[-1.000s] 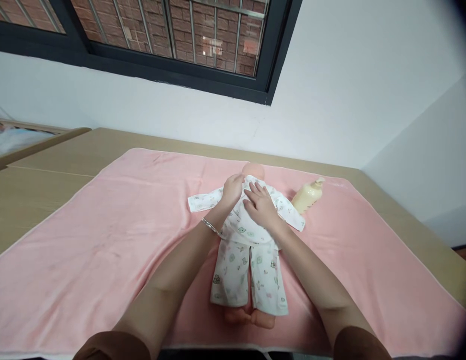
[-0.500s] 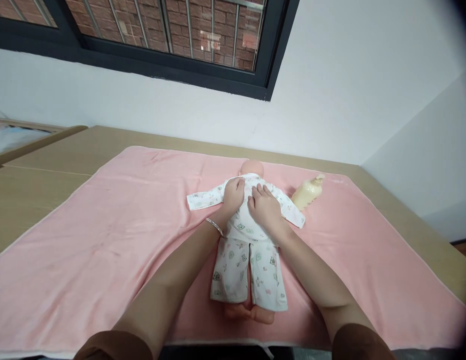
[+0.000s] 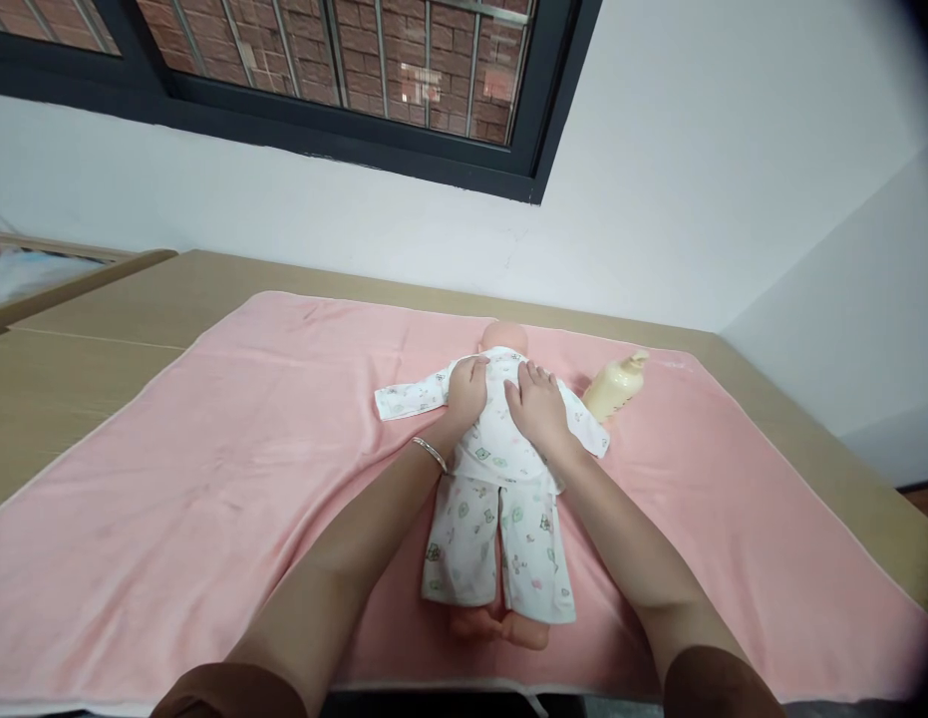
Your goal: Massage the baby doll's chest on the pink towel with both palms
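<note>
Right fingers (image 3: pixel 536 376) slightly spread, left fingers (image 3: pixel 465 371) curled – grip unclear – on the doll's (image 3: pixel 503 336) loose, printed white cloth shirt (image 3: pixel 496 429)

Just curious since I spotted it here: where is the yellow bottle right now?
In the head view, the yellow bottle is on the pink blanket, to the right of the doll, beside the sleeve on that side.

Our left arm (image 3: pixel 351 548) and right arm (image 3: pixel 628 558) reach forward, slanting inward, forearms bare. Our left hand (image 3: pixel 467 389) is turned back-up beyond a slightly bent wrist (image 3: pixel 450 435), its fingers bent and mostly hidden from us. Our right hand (image 3: pixel 540 404) lies palm down, fingers (image 3: pixel 533 373) near together and pointing ahead, thumb (image 3: pixel 512 396) out toward the left. Our hands stay apart, side by side.
</note>
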`<state>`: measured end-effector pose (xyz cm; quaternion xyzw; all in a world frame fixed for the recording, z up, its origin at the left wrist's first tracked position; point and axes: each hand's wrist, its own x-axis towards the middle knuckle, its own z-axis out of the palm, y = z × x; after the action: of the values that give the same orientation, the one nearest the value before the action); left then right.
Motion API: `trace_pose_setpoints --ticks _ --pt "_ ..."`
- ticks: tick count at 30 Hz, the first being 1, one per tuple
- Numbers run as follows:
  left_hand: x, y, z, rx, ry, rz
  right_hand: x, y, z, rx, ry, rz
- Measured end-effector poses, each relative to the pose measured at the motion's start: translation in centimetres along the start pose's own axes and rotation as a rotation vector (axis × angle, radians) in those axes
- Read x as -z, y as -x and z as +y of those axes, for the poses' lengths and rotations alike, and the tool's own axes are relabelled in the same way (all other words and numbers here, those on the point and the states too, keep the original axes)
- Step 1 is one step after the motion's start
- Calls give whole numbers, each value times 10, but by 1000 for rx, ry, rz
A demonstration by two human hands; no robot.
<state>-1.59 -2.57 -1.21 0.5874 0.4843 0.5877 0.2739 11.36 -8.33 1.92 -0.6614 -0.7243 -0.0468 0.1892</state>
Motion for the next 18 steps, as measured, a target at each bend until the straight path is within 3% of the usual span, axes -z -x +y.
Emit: trace_pose_setpoints --ticks 4,7,12,15,18 --pt "1 0 1 101 105 40 5 10 -18 165 40 -44" --pt "0 -1 1 97 104 31 3 2 -11 274 -60 -84" --pt "0 1 1 63 62 6 -3 -13 15 94 -153 -80" --pt "0 2 1 62 43 12 -3 -5 7 15 -58 -57" --pt "0 2 0 55 34 23 -2 9 -11 93 0 -77"
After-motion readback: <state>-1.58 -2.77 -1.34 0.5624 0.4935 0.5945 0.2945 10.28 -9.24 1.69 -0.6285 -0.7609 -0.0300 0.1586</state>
